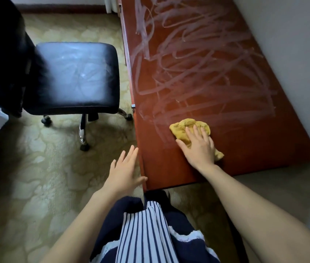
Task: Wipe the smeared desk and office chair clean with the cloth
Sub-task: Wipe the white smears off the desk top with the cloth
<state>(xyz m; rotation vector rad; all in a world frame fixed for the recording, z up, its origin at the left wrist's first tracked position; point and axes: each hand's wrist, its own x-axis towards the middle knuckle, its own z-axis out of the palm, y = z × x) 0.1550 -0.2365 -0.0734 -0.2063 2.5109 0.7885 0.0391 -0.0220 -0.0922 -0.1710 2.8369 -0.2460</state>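
Right hand: fingers spread flat, palm pressing down on the yellow cloth, not curled round it. Cloth crumpled, lying on the desk near its front left corner; one tail sticks out to the right of the wrist. Desk top red-brown, covered in pale looping smears beyond the cloth. Left hand: open, fingers straight, holding nothing, just off the desk's left edge above the carpet. Office chair left of the desk, apart from it; black seat shows whitish smears.
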